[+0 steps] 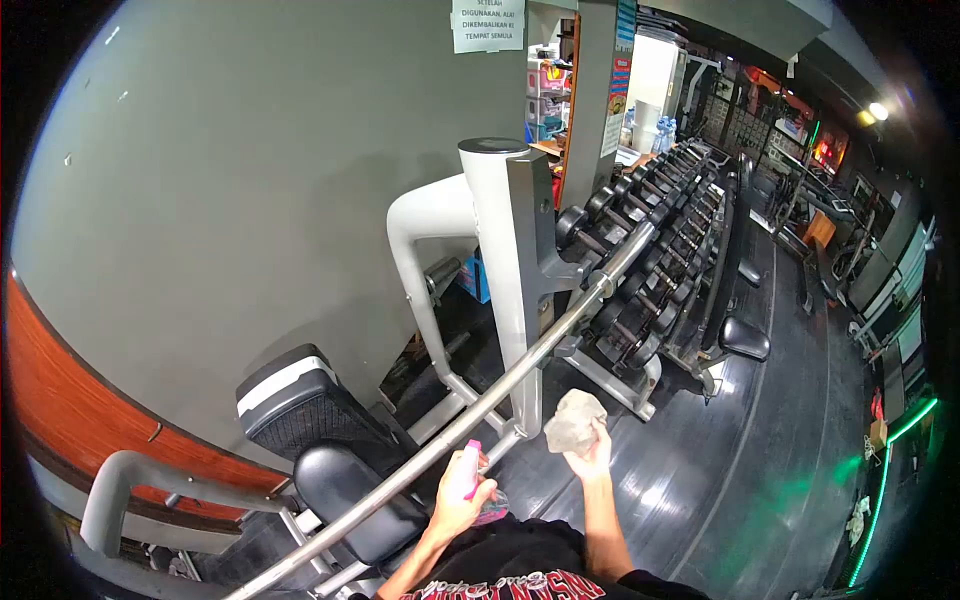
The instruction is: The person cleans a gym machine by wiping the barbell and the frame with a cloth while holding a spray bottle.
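My left hand (pixel 457 507) grips a spray bottle (pixel 468 478) with a pink top, held just below a long steel barbell (pixel 520 358) that runs diagonally across a bench press rack. My right hand (pixel 592 458) clutches a crumpled grey cloth (pixel 574 421), raised a little to the right of the bar and apart from it. The black bench pad (pixel 352 492) lies under the bar, left of my left hand.
A grey rack upright (pixel 512 260) stands ahead. Behind it a long dumbbell rack (pixel 665 240) runs away from me. A grey wall (pixel 230 200) with a paper notice (pixel 488 25) is on the left. Dark glossy floor (pixel 760 440) spreads right, with more gym machines beyond.
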{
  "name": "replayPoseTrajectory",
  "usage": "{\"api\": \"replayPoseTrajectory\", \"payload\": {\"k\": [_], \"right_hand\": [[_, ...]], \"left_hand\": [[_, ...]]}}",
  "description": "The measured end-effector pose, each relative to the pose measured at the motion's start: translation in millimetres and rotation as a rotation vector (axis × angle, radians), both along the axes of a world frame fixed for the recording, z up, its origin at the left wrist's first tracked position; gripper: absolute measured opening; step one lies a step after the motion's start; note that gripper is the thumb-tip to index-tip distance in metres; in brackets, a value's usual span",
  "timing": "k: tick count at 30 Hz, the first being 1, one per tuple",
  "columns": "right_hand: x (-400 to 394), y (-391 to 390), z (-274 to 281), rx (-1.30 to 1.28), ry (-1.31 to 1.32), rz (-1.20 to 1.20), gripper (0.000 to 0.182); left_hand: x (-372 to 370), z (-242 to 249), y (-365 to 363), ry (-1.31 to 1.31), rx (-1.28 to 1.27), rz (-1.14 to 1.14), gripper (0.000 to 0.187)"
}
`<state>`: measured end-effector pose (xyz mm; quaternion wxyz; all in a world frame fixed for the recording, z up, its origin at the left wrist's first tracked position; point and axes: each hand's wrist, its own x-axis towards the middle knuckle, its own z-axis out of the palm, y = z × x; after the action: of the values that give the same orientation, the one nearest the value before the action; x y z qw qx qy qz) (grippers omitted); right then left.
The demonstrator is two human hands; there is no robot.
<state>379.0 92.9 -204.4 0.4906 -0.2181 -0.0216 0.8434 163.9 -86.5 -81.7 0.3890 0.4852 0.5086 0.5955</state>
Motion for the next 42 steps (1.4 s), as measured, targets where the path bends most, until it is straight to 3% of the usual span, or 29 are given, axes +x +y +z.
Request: {"api": "replayPoseTrajectory", "payload": {"k": [4, 8, 10, 13, 15, 17, 21, 23, 25, 26, 27, 29, 30, 31, 33, 36, 39, 42], "right_hand": [[6.1, -37.4, 50.4, 0.065, 0.034, -0.071, 0.047], [-3.3, -49.7, 51.8, 0.093, 0.084, -0.082, 0.052], [-17.2, -50.5, 59.5, 0.036, 0.139, -0.135, 0.06], [-34.9, -53.3, 79.2, 0.004, 0.2, -0.061, 0.064], [-40.9, -52.0, 80.2, -0.015, 0.217, -0.043, 0.06], [-52.0, -53.8, 86.5, 0.061, 0.044, -0.023, 0.061], [-62.5, -60.0, 100.0, 0.116, 0.029, -0.014, 0.063], [-64.9, -61.6, 100.8, 0.109, 0.087, -0.003, 0.055], [-74.5, -62.2, 95.4, 0.223, -0.251, -0.11, 0.052], [-87.2, -63.7, 105.9, 0.172, -0.341, -0.248, 0.045], [-96.1, -58.6, 97.0, 0.164, -0.348, -0.238, 0.045], [-109.6, -41.3, 72.3, 0.695, -1.213, -0.476, 0.042], [-116.6, -38.9, 100.6, 1.031, -1.529, -0.524, 0.045], [-122.1, -31.9, 112.8, 1.229, -1.589, -0.449, 0.049], [-131.7, -25.8, 114.3, 1.474, -1.6, -0.168, 0.049], [-135.8, -34.3, 116.9, 1.575, -1.507, -0.156, 0.048], [-134.4, -54.7, 117.1, 1.811, -1.312, -0.039, 0.046], [-133.4, -72.3, 125.3, 1.745, -0.942, 0.257, 0.046]], "left_hand": [[-4.4, 11.8, 5.5, 0.124, 0.085, -0.025, 0.051], [-10.2, 9.6, 3.7, 0.231, 0.172, 0.019, 0.043], [-15.3, 0.4, 3.5, 0.265, 0.136, -0.045, 0.055], [-19.8, 6.5, -0.5, 0.257, 0.154, -0.097, 0.054], [-21.0, 6.0, -2.4, 0.09, 0.023, -0.16, 0.049], [-25.3, 2.6, 4.4, 0.248, 0.179, -0.204, 0.045], [-21.1, 2.9, 10.2, 0.155, 0.233, -0.214, 0.043], [-22.9, 8.4, 10.1, 0.195, 0.241, -0.211, 0.034], [-25.0, 5.6, 9.1, 0.142, 0.242, -0.181, 0.028], [-28.2, 3.3, 8.4, 0.162, 0.261, -0.183, 0.026], [-29.3, 2.4, 7.5, 0.18, 0.282, -0.185, 0.024], [-28.7, 4.3, 4.5, 0.113, 0.227, -0.12, 0.024], [-27.5, 3.0, 4.9, 0.129, 0.238, -0.089, 0.029], [-26.0, 1.7, 6.3, 0.147, 0.25, -0.052, 0.035], [-24.0, 5.7, 4.8, 0.2, 0.215, 0.046, 0.026], [-19.6, 19.3, -4.8, 0.404, 0.278, 0.167, 0.027], [-0.5, 44.8, -22.6, 0.407, 0.208, 0.28, 0.02], [20.8, 50.7, -35.6, 0.351, 0.187, 0.397, 0.023]]}}
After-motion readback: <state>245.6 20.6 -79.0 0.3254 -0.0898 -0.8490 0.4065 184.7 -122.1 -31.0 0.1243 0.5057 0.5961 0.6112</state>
